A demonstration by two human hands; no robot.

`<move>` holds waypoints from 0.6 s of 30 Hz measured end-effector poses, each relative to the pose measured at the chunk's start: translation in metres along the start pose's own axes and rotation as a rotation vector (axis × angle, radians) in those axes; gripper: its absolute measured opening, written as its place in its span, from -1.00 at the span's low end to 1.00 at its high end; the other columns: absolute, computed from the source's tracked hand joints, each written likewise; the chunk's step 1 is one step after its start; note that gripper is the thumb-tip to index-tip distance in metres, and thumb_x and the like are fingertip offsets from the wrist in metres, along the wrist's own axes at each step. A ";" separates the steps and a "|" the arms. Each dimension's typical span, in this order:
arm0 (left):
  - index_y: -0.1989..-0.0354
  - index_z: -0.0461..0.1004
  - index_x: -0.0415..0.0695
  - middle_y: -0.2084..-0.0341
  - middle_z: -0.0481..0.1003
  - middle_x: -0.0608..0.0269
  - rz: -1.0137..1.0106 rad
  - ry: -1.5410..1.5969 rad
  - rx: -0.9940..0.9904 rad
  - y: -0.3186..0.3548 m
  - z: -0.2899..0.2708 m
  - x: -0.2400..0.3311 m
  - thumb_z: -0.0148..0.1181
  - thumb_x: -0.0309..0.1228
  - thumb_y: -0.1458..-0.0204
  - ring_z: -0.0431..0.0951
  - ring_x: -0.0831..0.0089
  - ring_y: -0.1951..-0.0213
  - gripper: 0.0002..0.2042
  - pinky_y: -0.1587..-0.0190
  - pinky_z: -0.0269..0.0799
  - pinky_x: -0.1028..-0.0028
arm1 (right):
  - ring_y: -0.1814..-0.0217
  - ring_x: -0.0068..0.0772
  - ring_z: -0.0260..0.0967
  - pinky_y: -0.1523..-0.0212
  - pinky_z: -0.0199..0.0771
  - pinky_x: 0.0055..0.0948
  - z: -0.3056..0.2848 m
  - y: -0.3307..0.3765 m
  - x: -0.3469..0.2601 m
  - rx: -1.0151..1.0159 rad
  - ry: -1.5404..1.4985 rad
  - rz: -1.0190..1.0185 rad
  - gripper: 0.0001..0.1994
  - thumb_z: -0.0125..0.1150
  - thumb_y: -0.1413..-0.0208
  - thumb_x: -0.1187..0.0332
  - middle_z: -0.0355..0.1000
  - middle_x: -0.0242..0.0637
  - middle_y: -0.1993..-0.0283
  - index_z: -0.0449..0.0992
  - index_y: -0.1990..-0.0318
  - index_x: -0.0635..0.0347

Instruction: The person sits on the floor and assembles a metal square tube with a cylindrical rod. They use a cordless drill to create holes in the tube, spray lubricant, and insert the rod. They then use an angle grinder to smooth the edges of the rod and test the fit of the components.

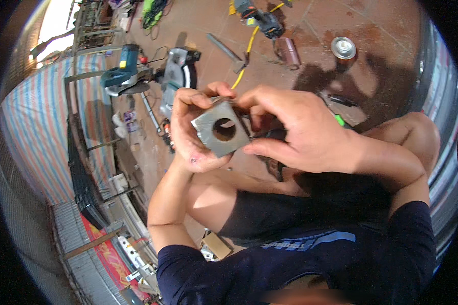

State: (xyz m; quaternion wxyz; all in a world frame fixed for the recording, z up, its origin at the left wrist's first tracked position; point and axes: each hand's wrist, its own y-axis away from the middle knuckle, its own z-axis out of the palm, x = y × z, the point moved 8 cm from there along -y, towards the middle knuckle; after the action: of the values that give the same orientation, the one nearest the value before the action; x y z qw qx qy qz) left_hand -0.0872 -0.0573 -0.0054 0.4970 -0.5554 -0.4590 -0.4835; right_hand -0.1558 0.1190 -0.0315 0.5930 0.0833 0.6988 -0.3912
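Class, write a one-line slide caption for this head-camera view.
Both hands, left hand and right hand, hold a square metal plate with a round hole above a workshop floor.

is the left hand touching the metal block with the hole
Touching. The head view shows the left hand wrapped around the metal block, its fingers on the top edge and palm against its side.

Both hands are raised close together in front of the chest; the left hand point(193, 129) is cupped with its palm turned inward, thumb arched over the top and fingers point(185, 109) curled round; the right hand point(295, 127) lies back-up, its fingers bent and reaching leftward to meet the left hand's fingertips; the left forearm rises bare from a dark sleeve at the elbow; the right forearm comes in from the right, sharply bent at the elbow.
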 end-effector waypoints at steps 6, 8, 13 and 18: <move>-0.32 0.45 -0.20 -0.15 0.57 0.18 -0.400 -0.474 0.132 0.014 0.005 0.000 0.65 -0.54 0.18 0.60 0.38 -0.21 -0.22 -0.32 0.52 0.32 | 0.24 0.17 0.60 0.20 0.55 0.04 0.013 0.005 0.017 -0.076 0.043 0.107 -0.61 0.58 -0.21 0.24 0.55 -0.07 0.31 0.54 -0.03 0.22; -0.28 0.52 -0.23 -0.05 0.61 0.24 -0.450 -0.517 0.172 0.016 -0.004 0.003 0.64 -0.54 0.19 0.63 0.45 -0.14 -0.27 -0.28 0.54 0.38 | 0.15 -0.07 0.67 0.09 0.63 -0.14 0.021 0.003 0.037 -0.158 -0.041 0.170 -0.51 0.62 -0.20 0.22 0.65 -0.09 0.20 0.61 -0.20 0.22; -0.31 0.47 -0.20 -0.18 0.60 0.11 -0.383 -0.342 0.336 0.025 -0.053 0.019 0.53 -0.62 0.19 0.72 0.39 -0.08 -0.26 -0.18 0.68 0.30 | -0.14 -0.47 0.54 -0.18 0.60 -0.34 -0.004 -0.033 0.172 0.260 0.009 0.473 -0.34 0.64 -0.09 0.39 0.57 -0.26 -0.12 0.52 -0.35 0.27; -0.32 0.43 -0.22 -0.17 0.56 0.09 -0.176 -0.025 0.507 0.031 -0.106 0.030 0.49 -0.68 0.18 0.75 0.27 -0.06 -0.26 -0.15 0.75 0.22 | -0.45 0.33 0.40 -0.47 0.46 0.08 -0.051 -0.124 0.318 0.481 0.845 0.535 0.03 0.74 0.10 0.21 0.44 0.16 -0.39 0.26 -0.50 0.38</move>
State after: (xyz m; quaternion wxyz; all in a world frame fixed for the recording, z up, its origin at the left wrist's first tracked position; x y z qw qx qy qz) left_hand -0.0614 -0.1650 0.0250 0.5705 -0.3770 -0.6181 -0.3878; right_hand -0.3569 -0.0429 -0.2611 0.3039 0.5409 0.7213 -0.3079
